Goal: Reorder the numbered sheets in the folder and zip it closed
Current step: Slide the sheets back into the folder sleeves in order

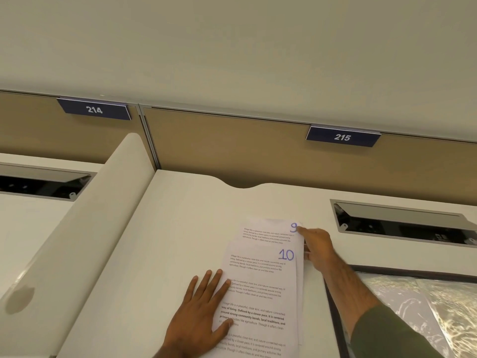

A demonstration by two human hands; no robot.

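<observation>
The left hand (198, 313) lies nearest, flat on the desk (180, 228) with its fingers (219, 282) straight and spread. It grips nothing. The tips of two fingers and the thumb press on the left edge of the sheet marked 10 (260, 293).

That sheet tops a small stack of printed pages running from under these fingers away from the camera. Beyond it, the sheet marked 9 (268, 235) shows from under its far end, shifted a little to the right.

The right hand (318, 250) comes in from the right on a green sleeve (392, 334). One of its fingers (301, 229) is stretched onto the top right corner of sheet 9, touching the written number. Its other fingers curl against the right edge of the stack; whether they pinch the paper I cannot tell.

Right of the right hand's fingers and nearer the camera lies the clear plastic folder (413, 306), its dark zip edge just beside the stack. Beyond those fingers a metal cable hatch (402, 223) is set into the desk.

Left of the left fingers rises a white divider (77, 228). Far beyond both hands, the brown back panel carries blue labels 214 (94, 109) and 215 (342, 137).
</observation>
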